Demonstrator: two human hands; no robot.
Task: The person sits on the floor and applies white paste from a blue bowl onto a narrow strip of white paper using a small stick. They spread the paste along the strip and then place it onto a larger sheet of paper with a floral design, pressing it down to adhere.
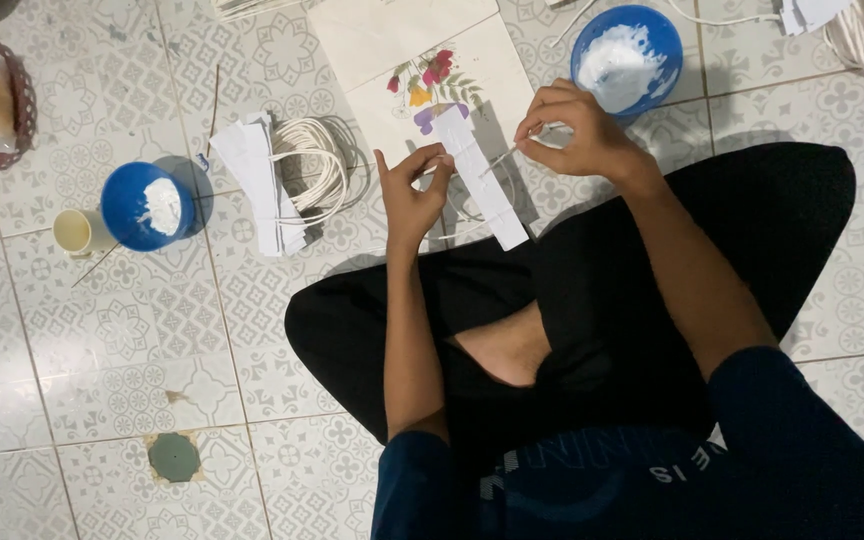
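Here left hand pinches paper strip edge; right hand holds stick.

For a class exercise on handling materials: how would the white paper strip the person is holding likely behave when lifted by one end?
The white paper strip looks thin and flat, so probably light and floppy. Held only by the left hand, its long free end would likely droop. It could crease or tear easily.

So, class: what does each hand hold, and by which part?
The left hand pinches the white paper strip at its upper left edge. The right hand grips a thin stick by its upper end.
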